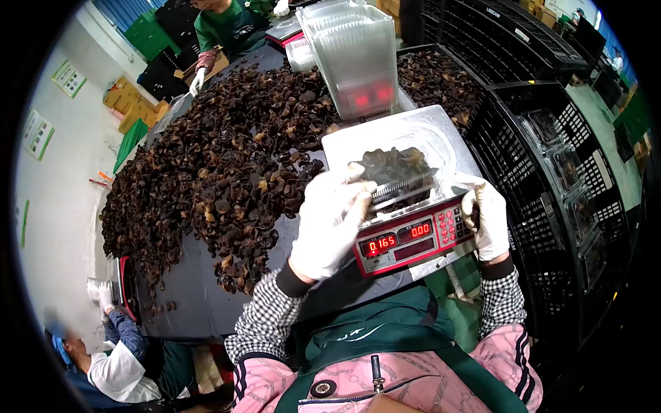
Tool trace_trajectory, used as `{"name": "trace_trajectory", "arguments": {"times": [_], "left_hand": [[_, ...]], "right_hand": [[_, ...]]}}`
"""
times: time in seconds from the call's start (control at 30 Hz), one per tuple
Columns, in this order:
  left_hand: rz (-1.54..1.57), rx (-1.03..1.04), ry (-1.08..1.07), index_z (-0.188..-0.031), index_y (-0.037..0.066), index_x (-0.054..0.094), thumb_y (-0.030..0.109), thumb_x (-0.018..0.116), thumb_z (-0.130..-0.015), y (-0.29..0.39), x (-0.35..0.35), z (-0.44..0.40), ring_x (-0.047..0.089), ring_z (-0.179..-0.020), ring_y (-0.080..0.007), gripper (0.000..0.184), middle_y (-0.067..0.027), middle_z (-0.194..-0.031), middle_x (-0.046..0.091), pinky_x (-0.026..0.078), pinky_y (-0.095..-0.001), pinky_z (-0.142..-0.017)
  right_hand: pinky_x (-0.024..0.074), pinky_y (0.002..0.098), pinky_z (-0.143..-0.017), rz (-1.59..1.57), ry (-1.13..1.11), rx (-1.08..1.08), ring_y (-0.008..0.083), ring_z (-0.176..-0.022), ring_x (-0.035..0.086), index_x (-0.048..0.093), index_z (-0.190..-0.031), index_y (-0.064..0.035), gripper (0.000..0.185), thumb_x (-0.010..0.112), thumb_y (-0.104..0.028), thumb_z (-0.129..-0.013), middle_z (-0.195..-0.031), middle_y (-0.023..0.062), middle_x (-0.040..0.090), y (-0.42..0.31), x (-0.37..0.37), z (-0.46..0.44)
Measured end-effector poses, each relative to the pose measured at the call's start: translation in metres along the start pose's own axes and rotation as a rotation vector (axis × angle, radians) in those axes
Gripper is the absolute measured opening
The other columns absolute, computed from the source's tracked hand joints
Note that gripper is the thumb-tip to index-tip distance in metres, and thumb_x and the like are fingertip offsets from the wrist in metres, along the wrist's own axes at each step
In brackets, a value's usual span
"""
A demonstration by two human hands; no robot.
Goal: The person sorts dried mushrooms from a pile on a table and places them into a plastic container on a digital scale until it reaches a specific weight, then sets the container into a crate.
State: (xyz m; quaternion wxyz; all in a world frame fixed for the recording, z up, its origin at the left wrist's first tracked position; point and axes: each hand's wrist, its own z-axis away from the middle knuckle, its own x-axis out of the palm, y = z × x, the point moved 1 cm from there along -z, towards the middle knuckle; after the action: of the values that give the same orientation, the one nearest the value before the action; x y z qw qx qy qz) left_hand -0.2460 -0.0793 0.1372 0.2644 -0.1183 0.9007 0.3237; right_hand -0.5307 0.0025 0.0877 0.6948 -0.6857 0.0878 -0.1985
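A red digital scale (413, 237) with a steel plate stands in front of me, its display reading 0.165 and 0.00. On the plate lies a clear plastic box (403, 189) filled with dark wood-ear fungus (394, 164). My left hand (330, 220), in a white glove, has its fingers closed on the box's left edge. At the scale's right edge is my right hand (486, 217), also gloved, with its fingers curled around something dark, too small to make out. A tall stack of clear boxes (351, 62) rises behind the plate.
Dark fungus (227, 165) is heaped across the grey table (186, 275). Black crates (544, 179) stand at the right, holding filled clear boxes (582, 206). One person (227, 27) works at the far side, another (124, 358) at the lower left beside a second scale (129, 289).
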Motion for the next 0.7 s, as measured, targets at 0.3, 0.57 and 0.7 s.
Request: {"name": "trace_trajectory", "arguments": {"times": [0.3, 0.57, 0.7], "left_hand": [[0.096, -0.143, -0.015, -0.113, 0.007, 0.074, -0.005, 0.069, -0.085, -0.011, 0.02, 0.053, 0.054, -0.128, -0.029, 0.03, -0.014, -0.141, 0.055, 0.048, -0.0385, -0.104], [0.75, -0.783, -0.055, -0.158, 0.007, 0.026, 0.0, 0.064, -0.094, -0.026, 0.019, 0.052, 0.066, -0.085, -0.0122, 0.074, -0.0077, -0.107, 0.065, 0.054, -0.0223, -0.069], [1.053, -0.966, -0.268, -0.154, 0.003, 0.032, 0.013, 0.056, -0.102, -0.022, 0.017, 0.041, 0.068, -0.065, -0.0146, 0.058, -0.0138, -0.093, 0.071, 0.053, -0.0226, -0.054]], "right_hand": [[0.036, 0.0178, -0.048, 0.168, -0.236, 0.156, 0.0008, -0.057, 0.051, 0.071, -0.103, -0.0032, 0.022, 0.064, -0.023, -0.099, -0.083, -0.0017, 0.069, -0.02, 0.021, -0.006], [0.0389, 0.0181, -0.04, 0.017, -0.304, 0.259, 0.0053, -0.051, 0.053, 0.066, -0.101, -0.0087, 0.013, 0.062, -0.02, -0.097, -0.076, -0.0011, 0.064, -0.011, 0.022, -0.02], [0.0382, 0.0205, -0.041, 0.016, -0.341, 0.21, 0.0064, -0.051, 0.051, 0.064, -0.096, -0.0087, 0.008, 0.06, -0.016, -0.096, -0.075, 0.0, 0.063, -0.003, 0.02, -0.022]]}}
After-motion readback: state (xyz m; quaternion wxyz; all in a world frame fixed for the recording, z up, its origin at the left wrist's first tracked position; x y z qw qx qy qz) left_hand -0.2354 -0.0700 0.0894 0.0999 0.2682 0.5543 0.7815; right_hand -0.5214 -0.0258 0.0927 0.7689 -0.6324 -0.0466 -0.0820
